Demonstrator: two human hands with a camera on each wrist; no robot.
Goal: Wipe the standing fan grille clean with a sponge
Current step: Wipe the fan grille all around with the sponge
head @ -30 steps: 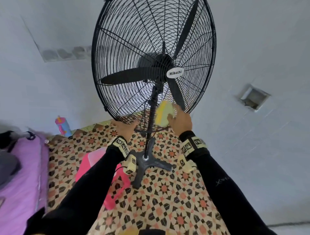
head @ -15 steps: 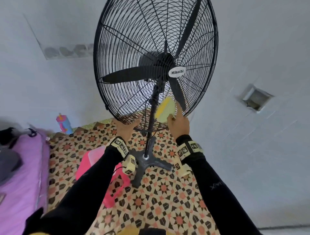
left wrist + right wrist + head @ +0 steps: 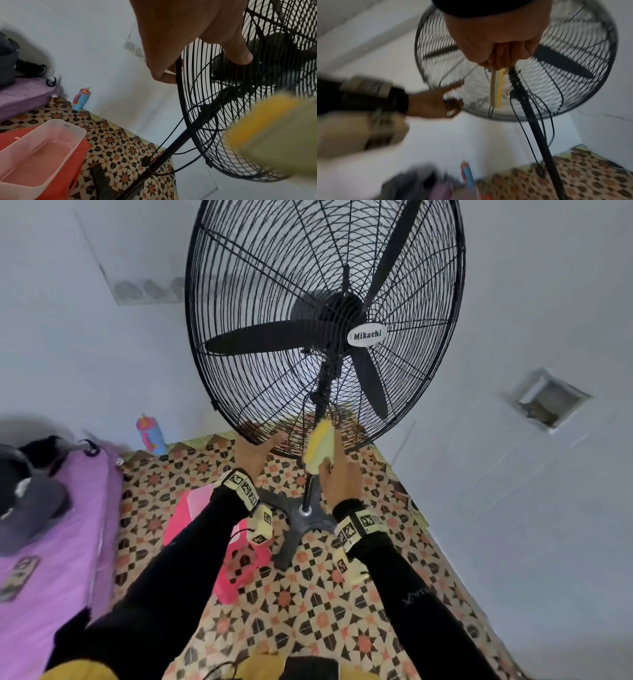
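The black standing fan grille fills the upper middle of the head view, with its pole running down to a cross base. My left hand grips the grille's bottom rim; in the left wrist view its fingers curl round the rim wire. My right hand holds a yellow sponge against the lower wires, just in front of the pole. The sponge shows edge-on in the blurred right wrist view and as a big blur in the left wrist view.
A translucent tub of water sits on a red stool left of the fan base. A blue and pink bottle stands by the wall. A purple mattress lies at the left. Cables hang along the pole.
My right hand has slid the sponge down and slightly left, from right of the pole to over it near the bottom rim. The left hand has stayed on the rim.
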